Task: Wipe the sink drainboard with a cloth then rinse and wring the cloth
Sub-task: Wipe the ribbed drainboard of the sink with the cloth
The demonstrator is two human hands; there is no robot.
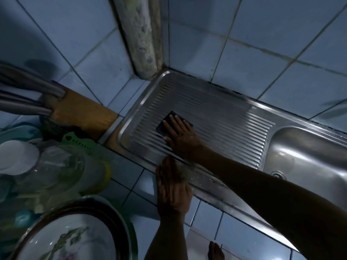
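Note:
The ribbed steel drainboard point(216, 117) fills the middle of the view, with the sink basin point(308, 158) to its right. A small dark square cloth point(163, 126) lies flat on the ribs near the drainboard's left part. My right hand point(180, 134) presses flat on the cloth, fingers stretched over it, covering its right half. My left hand point(171, 186) rests palm down on the drainboard's front rim and the tiled counter edge, fingers together, holding nothing.
A wooden knife block point(80, 111) with steel handles stands left of the drainboard. Stacked plastic containers and a green lid point(78, 141) crowd the left counter. A patterned plate point(71, 239) sits at the bottom left. Blue tiled walls meet at a pipe point(140, 36) behind.

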